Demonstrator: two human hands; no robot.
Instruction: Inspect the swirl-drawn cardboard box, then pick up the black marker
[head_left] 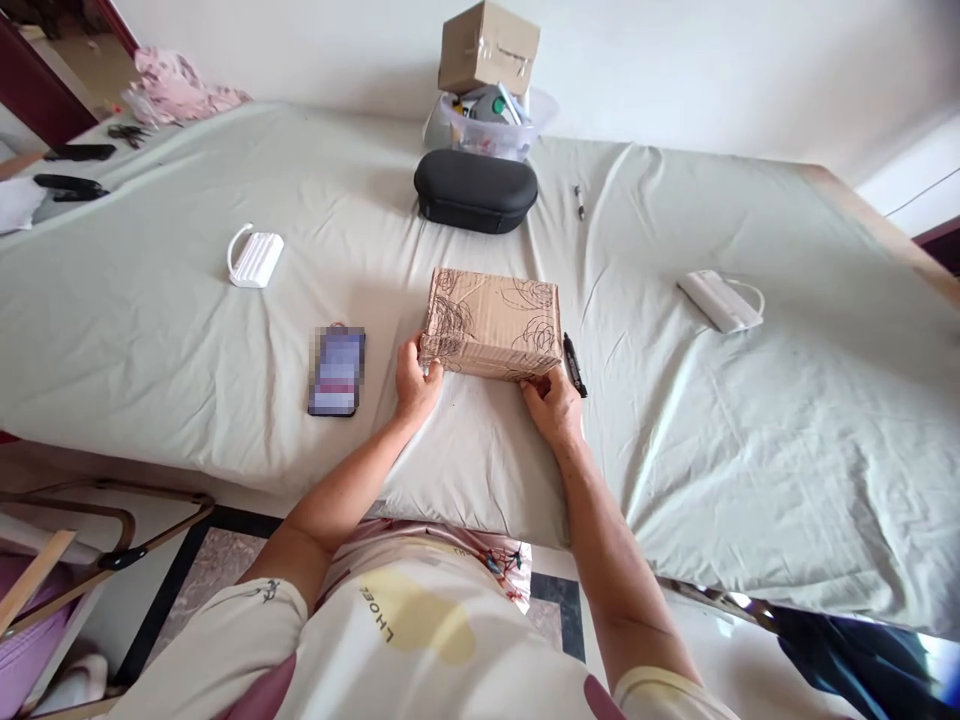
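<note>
A brown cardboard box (495,315) with dark scribbled loops on its top and front rests on the pale green sheet right in front of me. My left hand (420,382) grips its near left corner, thumb at the front face. At the near right corner, my right hand (553,402) is closed on the box, its fingers partly hidden beneath the lower edge. A black marker (574,366) lies just beyond my right hand, along the box's right side. To the left of my left hand lies a phone (337,370) with its screen lit and blurred.
Behind the box sit a black zip case (476,190) and a clear plastic basin (499,130) topped by another cardboard box (489,48). White blocks with loops lie left (257,259) and right (721,300). A thin pen (579,202) lies near the case.
</note>
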